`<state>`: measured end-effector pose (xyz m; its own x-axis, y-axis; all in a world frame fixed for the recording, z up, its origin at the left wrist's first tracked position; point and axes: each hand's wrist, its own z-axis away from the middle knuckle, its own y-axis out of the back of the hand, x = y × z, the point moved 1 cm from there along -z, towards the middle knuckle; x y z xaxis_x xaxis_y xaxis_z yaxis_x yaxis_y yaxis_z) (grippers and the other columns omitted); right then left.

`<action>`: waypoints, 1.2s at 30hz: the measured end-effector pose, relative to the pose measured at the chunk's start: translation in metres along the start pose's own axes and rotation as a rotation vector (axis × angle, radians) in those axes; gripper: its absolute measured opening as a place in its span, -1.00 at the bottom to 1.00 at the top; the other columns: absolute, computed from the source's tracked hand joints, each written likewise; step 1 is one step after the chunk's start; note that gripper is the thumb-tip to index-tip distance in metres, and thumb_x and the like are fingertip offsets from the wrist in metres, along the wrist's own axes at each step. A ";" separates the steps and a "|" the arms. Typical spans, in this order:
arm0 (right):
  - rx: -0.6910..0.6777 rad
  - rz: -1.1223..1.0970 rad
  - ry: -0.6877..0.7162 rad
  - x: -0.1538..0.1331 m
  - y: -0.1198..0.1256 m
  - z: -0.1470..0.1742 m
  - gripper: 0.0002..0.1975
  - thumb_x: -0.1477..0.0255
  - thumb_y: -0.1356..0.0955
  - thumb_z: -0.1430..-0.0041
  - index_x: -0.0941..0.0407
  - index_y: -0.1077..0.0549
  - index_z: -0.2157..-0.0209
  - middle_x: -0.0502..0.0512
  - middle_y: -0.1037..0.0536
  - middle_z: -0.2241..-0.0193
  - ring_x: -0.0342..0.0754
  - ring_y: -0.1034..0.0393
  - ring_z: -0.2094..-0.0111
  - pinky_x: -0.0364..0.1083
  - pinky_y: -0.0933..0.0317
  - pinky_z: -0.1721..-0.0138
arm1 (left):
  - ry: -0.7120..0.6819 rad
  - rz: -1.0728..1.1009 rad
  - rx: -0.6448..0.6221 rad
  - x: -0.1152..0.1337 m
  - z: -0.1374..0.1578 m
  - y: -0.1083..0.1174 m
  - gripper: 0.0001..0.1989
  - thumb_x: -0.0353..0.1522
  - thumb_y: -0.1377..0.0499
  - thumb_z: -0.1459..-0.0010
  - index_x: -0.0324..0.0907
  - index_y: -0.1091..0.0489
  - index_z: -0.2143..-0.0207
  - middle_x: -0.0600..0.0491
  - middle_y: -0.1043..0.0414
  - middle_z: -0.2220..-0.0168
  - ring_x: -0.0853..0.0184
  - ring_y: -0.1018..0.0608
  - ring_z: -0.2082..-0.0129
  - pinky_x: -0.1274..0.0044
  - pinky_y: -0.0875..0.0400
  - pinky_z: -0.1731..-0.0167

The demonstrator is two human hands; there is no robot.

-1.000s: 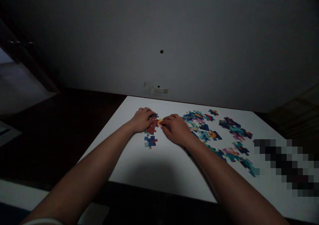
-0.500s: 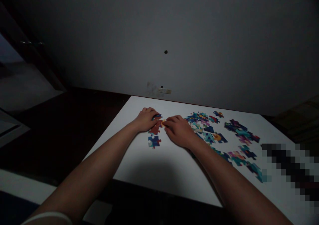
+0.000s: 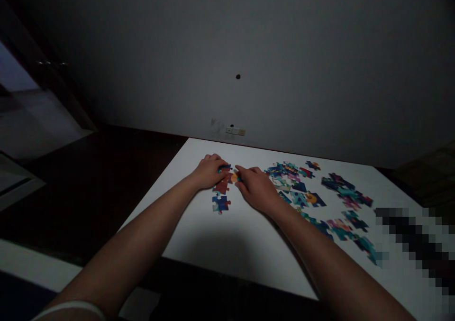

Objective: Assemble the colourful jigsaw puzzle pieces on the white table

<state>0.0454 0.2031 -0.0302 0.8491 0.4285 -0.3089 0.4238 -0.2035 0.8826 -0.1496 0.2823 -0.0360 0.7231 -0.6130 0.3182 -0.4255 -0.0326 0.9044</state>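
My left hand [image 3: 209,171] rests on the far left part of the white table, thumb and fingers closed on the reddish-brown jigsaw pieces [image 3: 222,187] and partly covering them. Just nearer to me lies a dark blue jigsaw piece [image 3: 222,204] with a pale corner, against the reddish ones. My right hand [image 3: 256,184] comes from the other side, with thumb and forefinger at an orange jigsaw piece [image 3: 233,178] that touches the reddish ones. The right fingertips hide some of that piece's edge, so I cannot see whether it is fully locked in.
Many loose jigsaw pieces [image 3: 299,187] spread over the right half of the white table [image 3: 206,238], some overlapping. A darker cluster [image 3: 341,188] lies farther right. A pixelated dark patch covers the right edge. Behind the table stands a grey wall with sockets [image 3: 235,131].
The right forefinger has straightened and lifted slightly, uncovering more of the orange piece. My left hand stays in place. The whole view has shifted a little.
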 end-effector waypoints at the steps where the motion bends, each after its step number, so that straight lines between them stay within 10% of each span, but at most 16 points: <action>1: 0.022 -0.001 -0.035 0.000 -0.002 0.000 -0.52 0.37 -0.29 -0.21 0.05 -0.25 -0.18 0.19 -0.48 0.11 0.08 -0.25 0.04 0.03 -0.13 0.04 | -0.001 -0.004 0.002 0.000 0.000 0.000 -0.61 -0.09 -0.09 -0.16 -0.03 -0.42 0.03 -0.04 -0.32 0.06 0.16 -0.32 0.07 0.30 -0.21 0.03; 36: 0.013 -0.145 0.014 0.012 -0.006 0.003 -0.65 0.52 -0.31 -0.14 0.08 -0.37 0.00 0.13 -0.46 0.12 0.08 -0.19 0.02 0.04 -0.11 -0.02 | -0.104 0.084 -0.016 0.002 0.000 -0.001 -0.62 -0.13 -0.14 -0.14 -0.08 -0.44 0.05 -0.06 -0.32 0.11 0.17 -0.33 0.08 0.32 -0.21 0.02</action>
<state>0.0543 0.2074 -0.0401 0.7741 0.4661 -0.4284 0.5462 -0.1495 0.8242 -0.1477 0.2807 -0.0365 0.6246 -0.6917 0.3625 -0.4730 0.0343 0.8804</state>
